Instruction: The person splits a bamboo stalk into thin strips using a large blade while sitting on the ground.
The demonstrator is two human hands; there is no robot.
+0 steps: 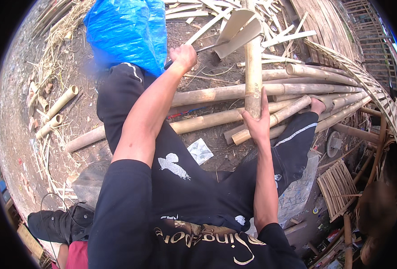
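Head view: a pale bamboo pole [253, 62] runs lengthwise away from the body, beyond the lap and across the poles lying on the ground [212, 95].
Right hand [259, 127]: thumb and straightened forefinger flank the pole's near end, holding it between them; how the remaining fingers close, I cannot tell.
Left hand [184, 57]: fingers curl tightly round the dark handle of a tool [211, 46], left of the pole and well apart from the right fingers.
Flat pale shapes [236, 29]: at the tool's far end, overlapping the pole in view; whether blade or split bamboo, I cannot tell.
Bamboo handling: probably stiff, smooth and fairly light, slippery if gripped loosely, liable to split along its length.
Bamboo hold: best taken low, near the end, well away from the tool.
Tool hold: best kept to its handle; probably rigid and heavier toward the far end.
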